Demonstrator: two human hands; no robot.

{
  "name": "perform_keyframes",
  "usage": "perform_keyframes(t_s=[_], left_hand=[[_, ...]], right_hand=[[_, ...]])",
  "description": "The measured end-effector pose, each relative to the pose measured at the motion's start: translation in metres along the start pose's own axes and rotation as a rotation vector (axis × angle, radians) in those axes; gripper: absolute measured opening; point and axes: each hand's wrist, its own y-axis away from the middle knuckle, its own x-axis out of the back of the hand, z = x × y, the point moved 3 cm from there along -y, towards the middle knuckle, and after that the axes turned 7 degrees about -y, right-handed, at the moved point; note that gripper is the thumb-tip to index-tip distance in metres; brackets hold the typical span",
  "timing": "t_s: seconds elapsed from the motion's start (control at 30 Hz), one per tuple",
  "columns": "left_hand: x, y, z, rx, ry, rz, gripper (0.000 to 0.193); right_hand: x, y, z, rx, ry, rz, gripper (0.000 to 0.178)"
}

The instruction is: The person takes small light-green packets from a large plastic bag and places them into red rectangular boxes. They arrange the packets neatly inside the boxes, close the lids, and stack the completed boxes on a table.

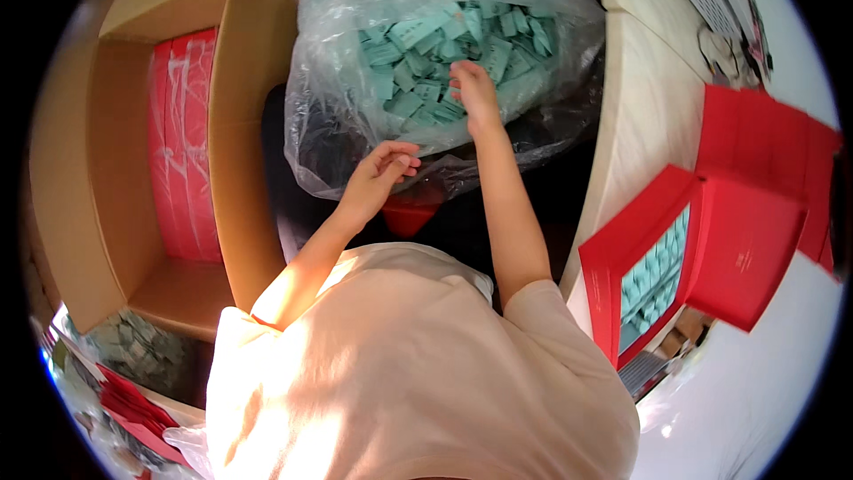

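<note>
A clear plastic bag [324, 138] full of small pale green packets [418, 67] lies open in front of me. My right hand [477, 96] is over the near side of the pile, its fingers curled in close to the packets. Whatever those fingers hold, if anything, is hidden. Just outside the bag's near rim is my left hand [380, 180], thumb and bent fingers drawn together. Nothing I can name shows between them.
To the left stands an open cardboard box [133, 160] with plastic-wrapped red boxes [185, 151] inside. On the white table [626, 80] at right, an open red gift box [644, 258] holds rows of green packets [657, 267]. More packets [138, 347] lie at lower left.
</note>
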Motion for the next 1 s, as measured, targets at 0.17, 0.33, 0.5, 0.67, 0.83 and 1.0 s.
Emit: perform_keyframes(t_s=[0.17, 0.33, 0.5, 0.67, 0.83, 1.0], left_hand=[[0.034, -0.005, -0.007, 0.09, 0.098, 0.139, 0.026], [0.043, -0.021, -0.015, 0.1, 0.158, 0.149, 0.027], [0.051, -0.039, -0.018, 0.121, 0.165, 0.134, 0.027], [0.07, -0.043, -0.01, 0.126, 0.194, 0.165, 0.027], [0.072, -0.041, -0.002, 0.136, 0.209, 0.213, 0.031], [0.06, -0.049, -0.008, 0.131, 0.24, 0.242, 0.045]], right_hand=[[-0.011, -0.099, 0.039, 0.036, 0.412, 0.142, 0.102], [-0.071, -0.121, -0.008, 0.25, 0.103, 0.02, 0.098], [-0.112, -0.14, -0.004, 0.489, 0.387, 0.086, 0.08], [-0.101, -0.117, 0.017, 0.226, 0.065, -0.039, 0.07], [-0.058, -0.013, 0.005, -0.213, -0.396, -0.279, 0.049], [-0.023, 0.047, 0.0, -0.315, -0.665, -0.453, 0.042]])
